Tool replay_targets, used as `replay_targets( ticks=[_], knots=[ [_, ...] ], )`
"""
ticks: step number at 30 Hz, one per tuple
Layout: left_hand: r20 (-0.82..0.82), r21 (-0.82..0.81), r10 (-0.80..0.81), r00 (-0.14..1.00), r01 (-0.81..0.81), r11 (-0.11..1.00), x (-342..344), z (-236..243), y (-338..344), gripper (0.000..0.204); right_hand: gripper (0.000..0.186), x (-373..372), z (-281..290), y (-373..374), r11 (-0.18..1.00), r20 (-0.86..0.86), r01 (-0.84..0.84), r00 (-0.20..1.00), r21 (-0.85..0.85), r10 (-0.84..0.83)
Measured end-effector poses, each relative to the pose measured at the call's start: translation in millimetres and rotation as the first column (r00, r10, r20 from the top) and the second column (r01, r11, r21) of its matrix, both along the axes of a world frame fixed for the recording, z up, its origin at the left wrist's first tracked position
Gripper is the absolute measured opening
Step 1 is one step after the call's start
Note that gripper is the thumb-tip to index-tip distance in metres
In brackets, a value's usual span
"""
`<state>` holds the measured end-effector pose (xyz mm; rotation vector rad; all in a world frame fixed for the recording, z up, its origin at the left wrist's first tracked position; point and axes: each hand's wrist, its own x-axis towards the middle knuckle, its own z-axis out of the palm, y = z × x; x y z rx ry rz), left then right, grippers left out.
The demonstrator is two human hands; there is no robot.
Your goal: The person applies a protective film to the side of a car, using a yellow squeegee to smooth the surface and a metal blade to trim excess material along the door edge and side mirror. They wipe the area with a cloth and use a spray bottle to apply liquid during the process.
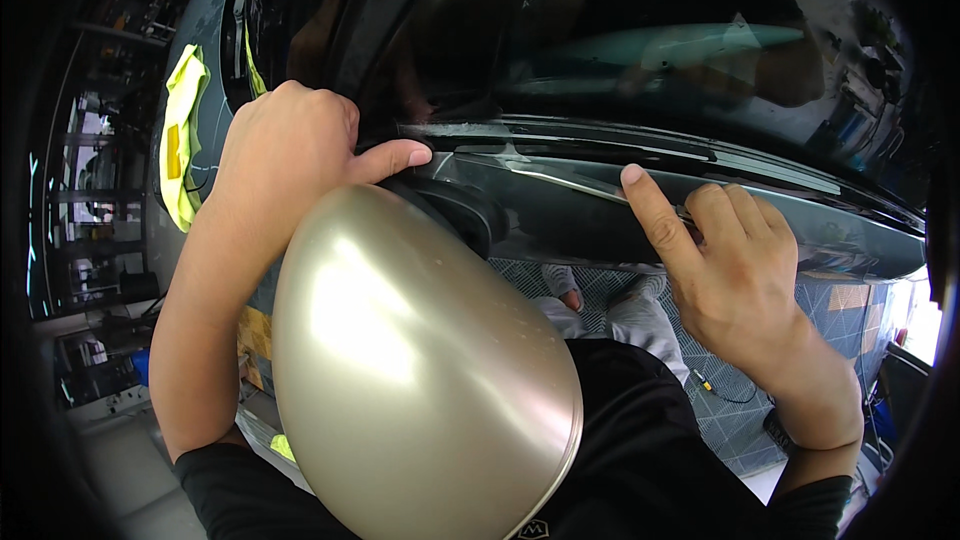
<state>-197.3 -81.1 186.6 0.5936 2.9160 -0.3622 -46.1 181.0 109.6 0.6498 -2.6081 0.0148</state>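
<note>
In front of me is a dark car door (860,240) with a window and a shiny trim strip (620,135) under the glass. My right hand (735,270) grips a slim metal tool (565,178), its index finger stretched along it. The tool's thin end lies against the door just below the trim. My left hand (300,135) reaches over the champagne-coloured side mirror (430,370). Its thumb is stretched to the front corner of the window trim, beside the mirror's black mount (455,210). The other fingers are curled, their tips hidden.
A yellow-green cloth (183,135) lies on the car body at the left. The mirror bulges up between my arms. Under the door, my feet stand on a grey patterned floor (735,420). A thin cable (730,395) lies there at the right.
</note>
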Motion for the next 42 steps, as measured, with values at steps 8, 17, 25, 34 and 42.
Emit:
replay_targets(
  ticks=[8,17,25,34,42],
  knots=[
    [-0.021,0.020,0.039,0.999,-0.038,0.999,4.8,-3.9,-1.1,0.065,0.068,3.5,5.4,2.5,1.000,0.115,0.025,0.993,-0.007,-0.024],
    [0.032,0.119,0.009,0.999,-0.013,0.993,3.0,-1.6,-3.2,0.065,0.071,1.9,7.2,3.5,1.000,0.133,0.018,0.991,-0.019,-0.015],
    [0.014,0.132,0.048,0.999,-0.049,0.990,2.3,-6.3,-3.4,0.063,0.071,1.3,8.7,4.8,1.000,0.137,0.009,0.991,-0.005,-0.008],
    [0.031,0.103,0.075,0.997,-0.078,0.992,-0.1,-5.9,-3.5,0.063,0.061,-5.5,5.9,11.1,1.000,0.070,-0.021,0.997,0.013,0.020],
    [0.048,0.127,0.112,0.993,-0.118,0.985,2.2,-4.7,-3.1,0.061,0.062,-0.8,3.2,14.6,1.000,0.060,-0.021,0.998,0.015,0.020]
  ],
)
